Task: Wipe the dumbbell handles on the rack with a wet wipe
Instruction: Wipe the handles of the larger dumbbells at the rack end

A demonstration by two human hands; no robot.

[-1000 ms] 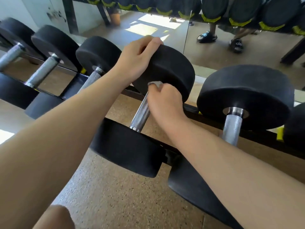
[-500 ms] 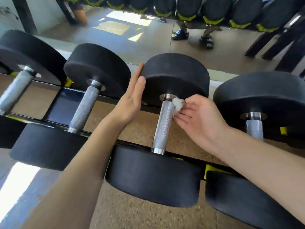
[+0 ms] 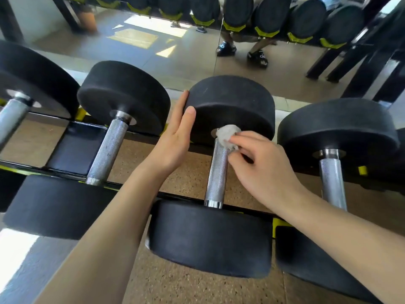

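handle [image 3: 218,172]: knurled metal, dull sheen, polished collar at 6 o'clock | heads [image 3: 230,106]: matt black rubber | wipe [image 3: 226,136]: crumpled white fibrous cloth | floor [image 3: 188,178]: speckled tan, matt | mirror [image 3: 186,53]: glossy

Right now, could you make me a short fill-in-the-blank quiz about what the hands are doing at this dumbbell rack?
1. The right hand presses a crumpled ____ on the handle.
2. The wipe sits at the handle's ____ end.
3. The left hand rests flat against the far ____.

Missing: wipe; far; weight head
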